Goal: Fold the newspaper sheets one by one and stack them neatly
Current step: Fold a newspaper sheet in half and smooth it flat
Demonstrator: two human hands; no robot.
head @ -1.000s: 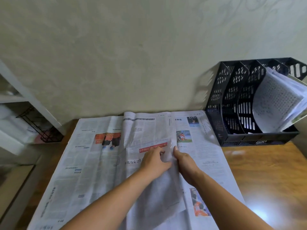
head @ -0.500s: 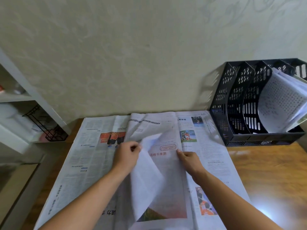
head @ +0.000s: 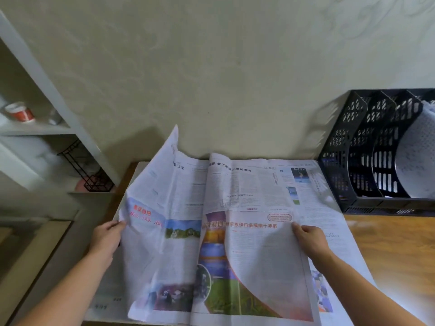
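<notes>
The left hand pinched the lifted left edge of the top newspaper sheet, and the right hand pinched its right edge, arms spread wide.

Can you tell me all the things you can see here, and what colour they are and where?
top newspaper sheet: 1, white with colour pictures, opened up and held at both side edges
newspaper underneath: at least 1 sheet, white, flat on the table
table: 1, brown wood, right side bare
file rack: 1, black, far right by the wall, papers inside
shelf unit: 1, white, left
cup: 1, red and white, on the shelf
wire basket: 1, black, lower left
left hand: 1, grips the sheet's left edge
right hand: 1, grips its right edge
</notes>
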